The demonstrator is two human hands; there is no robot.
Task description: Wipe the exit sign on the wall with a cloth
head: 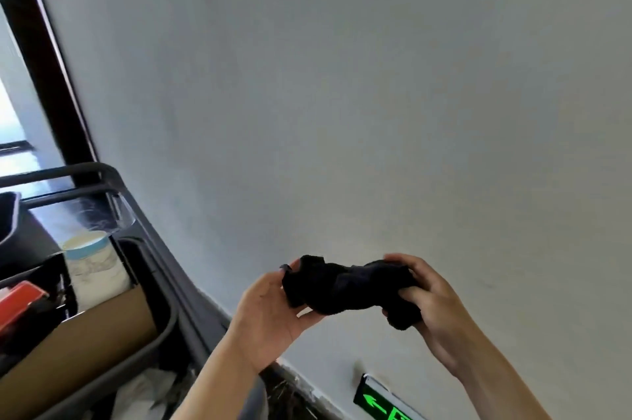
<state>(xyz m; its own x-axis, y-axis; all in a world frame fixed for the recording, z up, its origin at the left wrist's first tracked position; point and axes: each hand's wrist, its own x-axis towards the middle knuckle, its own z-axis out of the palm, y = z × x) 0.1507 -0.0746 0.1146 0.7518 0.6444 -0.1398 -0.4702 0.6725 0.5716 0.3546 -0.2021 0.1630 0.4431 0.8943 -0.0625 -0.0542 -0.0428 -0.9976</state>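
A bunched black cloth is stretched between both my hands in front of the pale wall. My left hand grips its left end, thumb over the top. My right hand closes on its right end, with a tuft hanging below the fingers. The exit sign, dark with a glowing green arrow, is mounted low on the wall at the bottom edge of the view, below and between my forearms, partly cut off. The cloth is well above the sign and not touching it.
A grey cleaning cart stands at the left against the wall, holding a cardboard piece, a white tub with a blue rim and a red item. A dark door frame runs up the left.
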